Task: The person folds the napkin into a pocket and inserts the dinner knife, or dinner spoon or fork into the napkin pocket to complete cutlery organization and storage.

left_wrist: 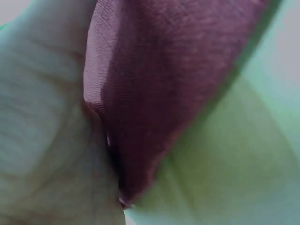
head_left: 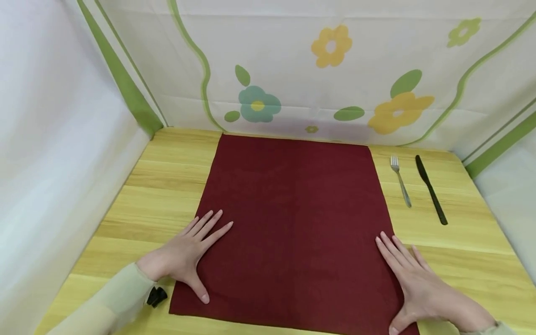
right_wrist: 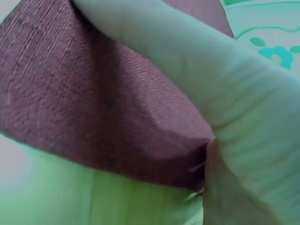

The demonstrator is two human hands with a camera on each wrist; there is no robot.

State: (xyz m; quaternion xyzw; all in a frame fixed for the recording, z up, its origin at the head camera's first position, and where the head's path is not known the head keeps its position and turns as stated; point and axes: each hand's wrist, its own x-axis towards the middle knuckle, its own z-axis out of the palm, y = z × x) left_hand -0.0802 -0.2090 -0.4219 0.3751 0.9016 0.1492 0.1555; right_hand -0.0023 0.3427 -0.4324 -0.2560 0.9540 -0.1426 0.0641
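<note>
A dark red cloth napkin lies spread flat on the wooden table. Fingers spread, my left hand rests on its left edge, thumb toward the near left corner. On the opposite edge my right hand lies with straight fingers, its thumb near the close right corner. The left wrist view shows the cloth beside the palm, narrowing to a corner. In the right wrist view the thumb lies across the cloth, and the other fingers are hidden.
To the right of the napkin lie a fork and a black knife on the table. A white flowered curtain stands behind the table's far edge. A small black object sits by the left wrist.
</note>
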